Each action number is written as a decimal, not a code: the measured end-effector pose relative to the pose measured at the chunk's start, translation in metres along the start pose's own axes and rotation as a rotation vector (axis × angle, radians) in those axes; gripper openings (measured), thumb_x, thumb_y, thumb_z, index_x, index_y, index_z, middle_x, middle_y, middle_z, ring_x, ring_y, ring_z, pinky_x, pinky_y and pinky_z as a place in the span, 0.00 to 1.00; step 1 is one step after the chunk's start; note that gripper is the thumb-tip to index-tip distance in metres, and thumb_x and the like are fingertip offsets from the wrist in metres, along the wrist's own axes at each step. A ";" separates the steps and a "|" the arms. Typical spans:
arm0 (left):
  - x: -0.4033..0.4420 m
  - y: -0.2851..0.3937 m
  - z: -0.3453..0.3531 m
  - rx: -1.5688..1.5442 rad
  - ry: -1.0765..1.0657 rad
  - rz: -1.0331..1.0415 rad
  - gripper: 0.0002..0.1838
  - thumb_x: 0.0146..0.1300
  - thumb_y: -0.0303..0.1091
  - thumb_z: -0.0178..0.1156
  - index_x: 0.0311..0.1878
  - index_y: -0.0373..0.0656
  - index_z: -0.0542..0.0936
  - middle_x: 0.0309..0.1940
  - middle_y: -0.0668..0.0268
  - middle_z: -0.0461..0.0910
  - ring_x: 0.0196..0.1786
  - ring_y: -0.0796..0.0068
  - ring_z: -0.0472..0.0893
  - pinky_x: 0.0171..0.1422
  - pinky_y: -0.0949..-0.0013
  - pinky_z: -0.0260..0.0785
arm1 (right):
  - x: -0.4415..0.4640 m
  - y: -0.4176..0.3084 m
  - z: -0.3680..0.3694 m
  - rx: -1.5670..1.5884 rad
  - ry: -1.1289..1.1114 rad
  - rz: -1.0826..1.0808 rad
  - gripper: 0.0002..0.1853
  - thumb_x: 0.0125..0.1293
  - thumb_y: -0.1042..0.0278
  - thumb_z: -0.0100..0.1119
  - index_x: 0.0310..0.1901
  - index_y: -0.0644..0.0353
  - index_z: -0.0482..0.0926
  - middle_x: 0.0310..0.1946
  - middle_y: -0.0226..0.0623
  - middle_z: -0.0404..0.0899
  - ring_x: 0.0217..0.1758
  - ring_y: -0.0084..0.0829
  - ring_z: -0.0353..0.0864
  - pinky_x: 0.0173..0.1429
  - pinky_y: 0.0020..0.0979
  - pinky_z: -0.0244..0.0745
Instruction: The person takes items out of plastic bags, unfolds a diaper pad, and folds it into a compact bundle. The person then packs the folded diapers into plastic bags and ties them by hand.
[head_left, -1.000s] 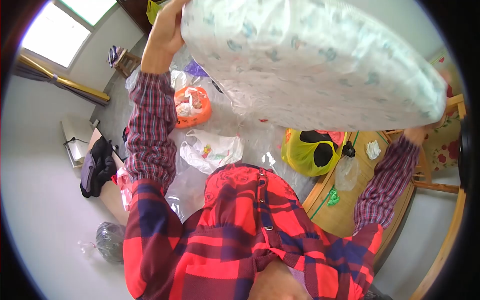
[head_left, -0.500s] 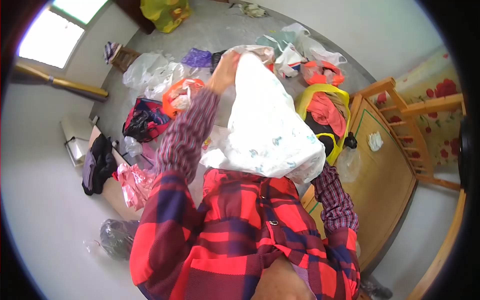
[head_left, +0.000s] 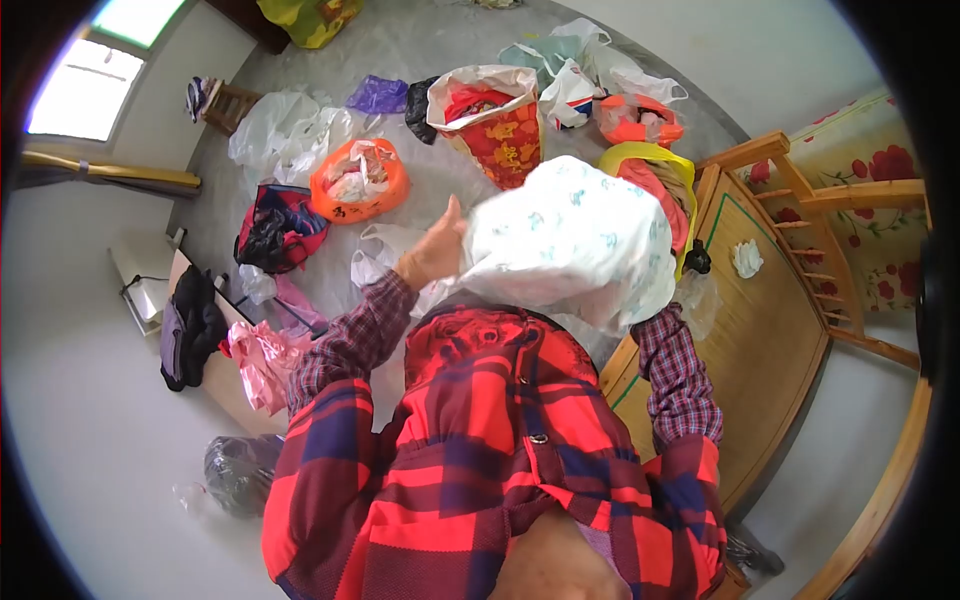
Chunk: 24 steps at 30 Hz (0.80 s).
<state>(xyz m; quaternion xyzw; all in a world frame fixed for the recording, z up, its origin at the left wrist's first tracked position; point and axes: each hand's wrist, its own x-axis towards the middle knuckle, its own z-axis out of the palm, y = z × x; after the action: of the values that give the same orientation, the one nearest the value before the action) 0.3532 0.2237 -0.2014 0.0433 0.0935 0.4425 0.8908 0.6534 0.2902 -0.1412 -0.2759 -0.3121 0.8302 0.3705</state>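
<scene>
A white cloth with a small blue-green print is bunched up in front of my chest. What kind of cloth article it is, I cannot make out. My left hand is beside the cloth's left edge, thumb up and fingers stretched out; whether it touches the cloth is unclear. The cloth covers my right hand, so only the checked right sleeve shows below its right end. Just beyond the cloth stands a red and gold bag with a white rim and red contents.
On the floor lie an orange bag, clear plastic bags, a purple bag and a dark red bag. To the right, a yellow bag of clothes stands by a wooden bed frame. Pink satin fabric lies at left.
My left hand has come down and back from the cloth's raised far end. The cloth has dropped and bunched toward the right, uncovering the red and gold bag.
</scene>
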 end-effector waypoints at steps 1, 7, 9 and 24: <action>-0.007 0.008 0.002 0.140 0.109 0.111 0.29 0.66 0.49 0.46 0.63 0.39 0.59 0.60 0.60 0.65 0.59 0.67 0.68 0.65 0.60 0.57 | 0.002 -0.004 0.003 -0.038 -0.020 -0.003 0.12 0.55 0.70 0.58 0.42 0.58 0.72 0.38 0.27 0.73 0.42 0.22 0.70 0.47 0.25 0.66; -0.024 0.051 0.008 0.456 0.225 0.341 0.21 0.63 0.33 0.53 0.58 0.39 0.65 0.54 0.62 0.71 0.54 0.70 0.73 0.58 0.63 0.67 | 0.022 -0.024 0.031 -0.243 -0.193 0.009 0.13 0.56 0.69 0.58 0.44 0.58 0.71 0.40 0.28 0.73 0.44 0.23 0.70 0.48 0.26 0.66; -0.026 0.057 0.009 0.482 0.244 0.315 0.19 0.62 0.28 0.53 0.56 0.40 0.67 0.51 0.62 0.73 0.52 0.71 0.74 0.56 0.66 0.69 | 0.031 -0.026 0.043 -0.288 -0.252 0.020 0.14 0.56 0.69 0.58 0.44 0.58 0.71 0.41 0.28 0.73 0.44 0.23 0.70 0.49 0.26 0.66; 0.005 -0.034 -0.026 0.386 0.142 -0.227 0.32 0.63 0.59 0.45 0.58 0.41 0.66 0.54 0.60 0.70 0.56 0.70 0.69 0.59 0.65 0.61 | 0.045 -0.025 0.055 -0.294 -0.259 0.034 0.16 0.56 0.68 0.57 0.48 0.59 0.71 0.45 0.31 0.73 0.49 0.25 0.70 0.53 0.27 0.66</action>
<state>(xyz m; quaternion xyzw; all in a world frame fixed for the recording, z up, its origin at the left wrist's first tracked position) 0.3774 0.2075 -0.2334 0.1706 0.2431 0.3152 0.9013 0.6003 0.3218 -0.0974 -0.2232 -0.4702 0.8104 0.2687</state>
